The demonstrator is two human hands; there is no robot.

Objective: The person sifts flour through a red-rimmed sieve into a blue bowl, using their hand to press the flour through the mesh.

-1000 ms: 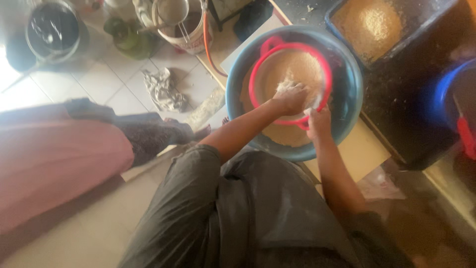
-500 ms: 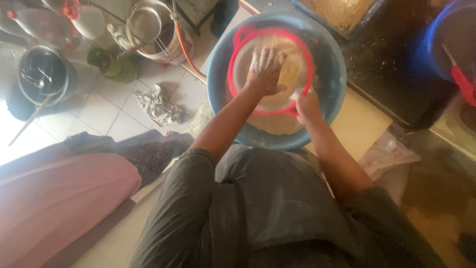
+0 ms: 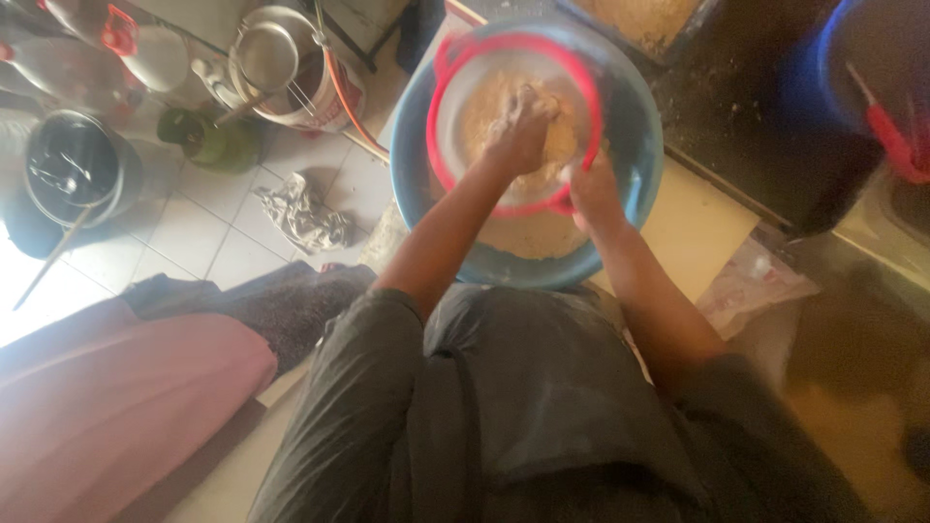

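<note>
The red-rimmed sieve (image 3: 455, 165) sits inside the big blue basin (image 3: 635, 184), and it looks light and a bit flexible, so the rim is the sensible place to steady it. The right hand (image 3: 593, 194) is clamped on that rim at the near edge. The left hand (image 3: 518, 131) presses down into the pale, floury mash; I cannot tell how its fingers are set. Right of the basin lies a crumpled clear plastic bag (image 3: 760, 281); left of it, a green bottle (image 3: 208, 145).
</note>
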